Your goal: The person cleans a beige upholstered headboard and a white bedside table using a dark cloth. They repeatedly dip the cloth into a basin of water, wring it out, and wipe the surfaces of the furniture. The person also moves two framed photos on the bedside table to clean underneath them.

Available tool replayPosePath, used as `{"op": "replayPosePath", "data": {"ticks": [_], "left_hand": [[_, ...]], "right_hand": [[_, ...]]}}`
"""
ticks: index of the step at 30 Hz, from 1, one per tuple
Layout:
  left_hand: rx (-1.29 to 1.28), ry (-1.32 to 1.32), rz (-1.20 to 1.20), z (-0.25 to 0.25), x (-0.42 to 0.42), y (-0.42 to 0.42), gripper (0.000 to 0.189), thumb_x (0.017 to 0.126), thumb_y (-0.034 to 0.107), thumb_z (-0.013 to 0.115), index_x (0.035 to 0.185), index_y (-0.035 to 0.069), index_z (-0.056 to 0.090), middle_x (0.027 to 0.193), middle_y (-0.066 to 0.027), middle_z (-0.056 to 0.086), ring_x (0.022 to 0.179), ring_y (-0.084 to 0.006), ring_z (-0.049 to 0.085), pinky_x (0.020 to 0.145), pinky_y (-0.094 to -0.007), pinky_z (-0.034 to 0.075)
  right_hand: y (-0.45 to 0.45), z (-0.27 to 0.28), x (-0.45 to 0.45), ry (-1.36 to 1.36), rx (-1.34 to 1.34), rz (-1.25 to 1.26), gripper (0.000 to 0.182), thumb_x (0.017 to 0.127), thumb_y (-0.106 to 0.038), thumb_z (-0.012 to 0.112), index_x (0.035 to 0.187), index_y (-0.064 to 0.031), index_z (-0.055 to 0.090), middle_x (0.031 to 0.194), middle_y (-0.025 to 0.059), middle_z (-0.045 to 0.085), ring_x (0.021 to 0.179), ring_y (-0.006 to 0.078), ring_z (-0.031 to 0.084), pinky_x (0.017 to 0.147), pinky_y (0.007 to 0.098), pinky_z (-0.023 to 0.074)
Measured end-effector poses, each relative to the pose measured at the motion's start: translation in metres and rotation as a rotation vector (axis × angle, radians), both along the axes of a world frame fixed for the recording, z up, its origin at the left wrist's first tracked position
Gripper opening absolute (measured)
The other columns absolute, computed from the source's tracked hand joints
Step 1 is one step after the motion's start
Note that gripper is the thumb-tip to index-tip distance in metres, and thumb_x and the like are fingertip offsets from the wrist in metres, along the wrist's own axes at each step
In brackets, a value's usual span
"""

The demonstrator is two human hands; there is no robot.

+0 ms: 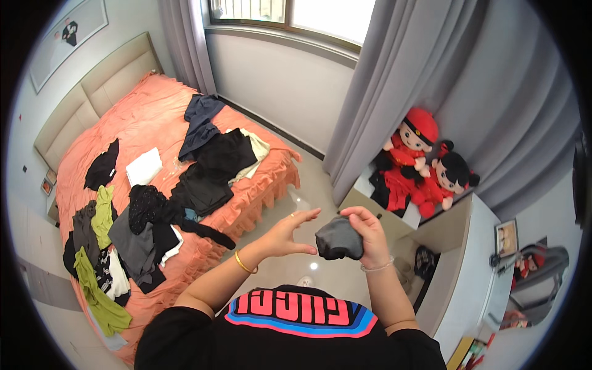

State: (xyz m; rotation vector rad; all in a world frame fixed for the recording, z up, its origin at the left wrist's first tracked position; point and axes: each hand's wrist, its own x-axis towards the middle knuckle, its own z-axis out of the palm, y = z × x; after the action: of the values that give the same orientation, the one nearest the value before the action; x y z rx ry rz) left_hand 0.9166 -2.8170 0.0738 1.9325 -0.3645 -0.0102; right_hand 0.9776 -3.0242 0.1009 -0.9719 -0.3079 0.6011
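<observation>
My right hand [370, 233] grips a small dark grey bundle of folded cloth [340, 238], fingers over its right side and top. The bundle is held in the air above the tiled floor; which garment it is I cannot tell. To its left my left hand [289, 233] is raised with thumb and fingers apart, holding nothing and just short of the cloth. A gold bracelet circles the left wrist, and a pale beaded one the right. Beyond the left hand, a bed with a ruffled coral cover [150, 104] bears scattered clothes, among them black folded garments [203, 189].
On the bed lie green garments [95, 296], a grey garment [134, 240] and a white folded item [144, 167]. Two red-dressed dolls [416, 134] sit on a cabinet at right. Beside them stand a white dressing table [462, 268] and a mirror [539, 286]. Grey curtains [370, 92] hang by the window.
</observation>
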Motion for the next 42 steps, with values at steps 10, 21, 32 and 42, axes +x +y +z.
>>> {"op": "replayPosePath", "data": {"ticks": [10,21,32,42], "left_hand": [[-0.467,0.02,0.448,-0.02,0.138,0.041,0.019,0.083,0.007,0.054,0.1,-0.002,0.056,0.086,-0.004,0.06,0.078,-0.0093,0.055,0.071,-0.0245,0.045],[-1.133,0.325,0.479,0.007,0.339,0.153,0.046,0.092,0.043,0.038,0.11,0.002,0.05,0.1,-0.0075,0.059,0.09,-0.0164,0.058,0.079,-0.0299,0.047],[-1.253,0.209,0.435,0.049,0.516,0.271,0.055,0.087,0.053,0.041,0.102,0.002,0.055,0.094,-0.0082,0.061,0.084,-0.0176,0.06,0.076,-0.0323,0.049],[-0.816,0.347,0.749,-0.018,0.626,0.324,0.057,0.084,0.061,0.035,0.084,0.008,0.056,0.069,0.0029,0.051,0.059,-0.006,0.046,0.056,-0.0202,0.037]], "right_hand": [[0.087,-0.018,0.158,-0.136,-0.052,0.146,0.033,0.09,-0.018,0.05,0.118,-0.0024,0.042,0.103,0.0056,0.054,0.093,0.0129,0.053,0.078,0.0254,0.0443],[0.208,-0.027,0.357,-0.464,-0.349,0.159,0.053,0.075,-0.011,0.068,0.12,-0.0009,0.043,0.108,0.0051,0.054,0.099,0.0142,0.051,0.086,0.0289,0.0414],[0.324,-0.021,0.528,-0.644,-0.321,0.24,0.034,0.073,-0.009,0.068,0.101,0.0002,0.049,0.082,0.0033,0.055,0.076,0.0081,0.048,0.069,0.0238,0.0425],[0.393,-0.027,0.684,-0.344,-0.073,0.363,0.016,0.092,-0.014,0.049,0.089,0.0015,0.055,0.081,-0.0035,0.055,0.074,0.0027,0.046,0.066,0.0191,0.0413]]}}
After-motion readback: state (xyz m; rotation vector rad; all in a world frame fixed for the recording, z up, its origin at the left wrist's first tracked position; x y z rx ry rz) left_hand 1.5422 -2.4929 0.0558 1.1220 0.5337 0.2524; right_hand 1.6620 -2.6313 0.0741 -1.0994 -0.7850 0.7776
